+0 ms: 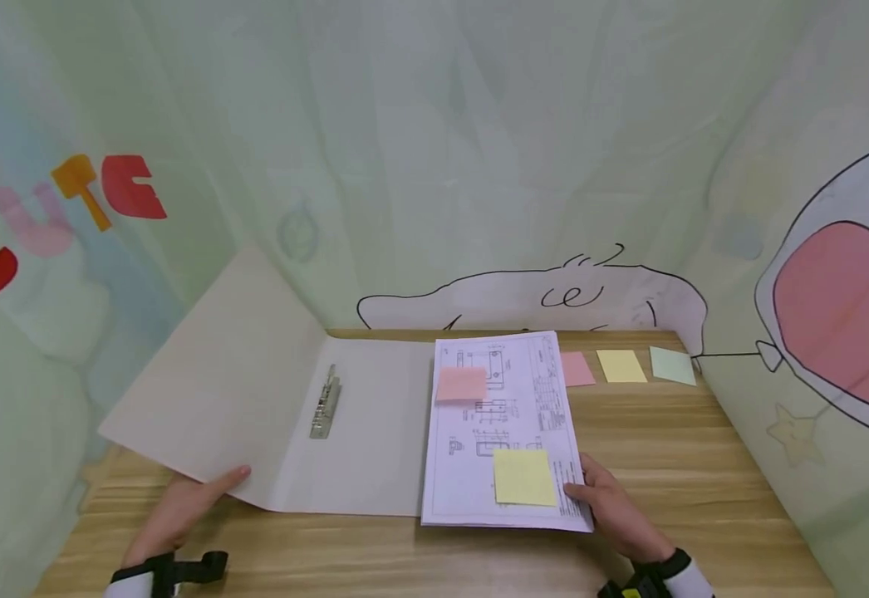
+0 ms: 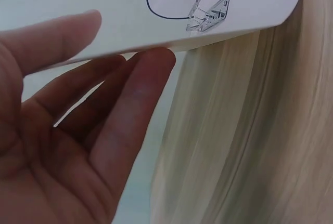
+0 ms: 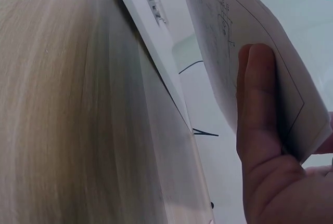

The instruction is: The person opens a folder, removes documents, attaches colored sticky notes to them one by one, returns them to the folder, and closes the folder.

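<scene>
A white folder [image 1: 385, 432] lies spread on the wooden table, its left cover [image 1: 210, 390] raised at a slant. My left hand [image 1: 188, 502] pinches that cover's lower edge, thumb on the inner face and fingers behind, as the left wrist view also shows. Near the folder's spine sits a metal clip [image 1: 326, 405]. With my right hand [image 1: 617, 511] I grip a stack of printed drawings [image 1: 464, 482] by its lower right edge, thumb on top and fingers underneath. The stack is held above the folder's right part. A pink sticky note [image 1: 461, 384] and a yellow one [image 1: 524, 477] are on its top sheet.
At the back right of the table [image 1: 674, 465] lie a pink note [image 1: 576, 369], partly covered by the stack, a yellow note [image 1: 621, 366] and a pale green note [image 1: 672, 365]. A printed curtain [image 1: 434, 166] hangs behind and on both sides.
</scene>
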Tool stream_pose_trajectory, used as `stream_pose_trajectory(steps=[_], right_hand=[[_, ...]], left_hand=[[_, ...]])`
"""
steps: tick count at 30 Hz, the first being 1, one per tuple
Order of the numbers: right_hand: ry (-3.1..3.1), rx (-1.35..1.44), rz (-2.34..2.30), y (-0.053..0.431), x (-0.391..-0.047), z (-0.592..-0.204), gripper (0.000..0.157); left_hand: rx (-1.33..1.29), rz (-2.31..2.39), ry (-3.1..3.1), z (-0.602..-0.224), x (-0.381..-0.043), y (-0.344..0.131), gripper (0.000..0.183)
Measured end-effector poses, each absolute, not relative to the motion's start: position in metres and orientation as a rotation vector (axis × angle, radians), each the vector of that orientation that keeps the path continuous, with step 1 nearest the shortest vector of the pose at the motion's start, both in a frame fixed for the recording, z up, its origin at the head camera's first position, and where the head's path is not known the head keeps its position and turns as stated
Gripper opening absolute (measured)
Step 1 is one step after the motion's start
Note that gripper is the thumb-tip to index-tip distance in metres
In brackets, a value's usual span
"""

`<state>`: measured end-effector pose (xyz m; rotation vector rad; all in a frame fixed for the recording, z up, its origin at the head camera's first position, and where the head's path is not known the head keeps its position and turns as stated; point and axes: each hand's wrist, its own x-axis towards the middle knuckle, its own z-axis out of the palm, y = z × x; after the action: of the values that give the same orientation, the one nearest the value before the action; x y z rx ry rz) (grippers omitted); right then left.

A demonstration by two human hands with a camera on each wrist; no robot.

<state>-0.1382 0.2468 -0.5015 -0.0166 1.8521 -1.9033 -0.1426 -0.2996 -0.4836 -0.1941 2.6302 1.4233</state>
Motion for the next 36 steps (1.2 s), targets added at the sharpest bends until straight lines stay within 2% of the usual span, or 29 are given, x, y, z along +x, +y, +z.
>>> stream_pose_trajectory(steps=[15, 27, 36], right_hand=[[1.843, -0.032, -1.882, 0.247, -0.135, -0.504, 0.052], [1.855, -0.038, -1.872, 0.240, -0.133, -0.505, 0.049], [1.869, -0.037, -1.874, 0.236, -0.138, -0.509, 0.048]], left_hand=[[-0.084, 1.376, 2.648, -0.480, -0.143, -0.273, 0.070], [-0.162, 1.318, 2.525, -0.479, -0.137, -0.246, 0.074], [-0.187, 1.289, 2.519, -0.478, -0.136, -0.234, 0.067]])
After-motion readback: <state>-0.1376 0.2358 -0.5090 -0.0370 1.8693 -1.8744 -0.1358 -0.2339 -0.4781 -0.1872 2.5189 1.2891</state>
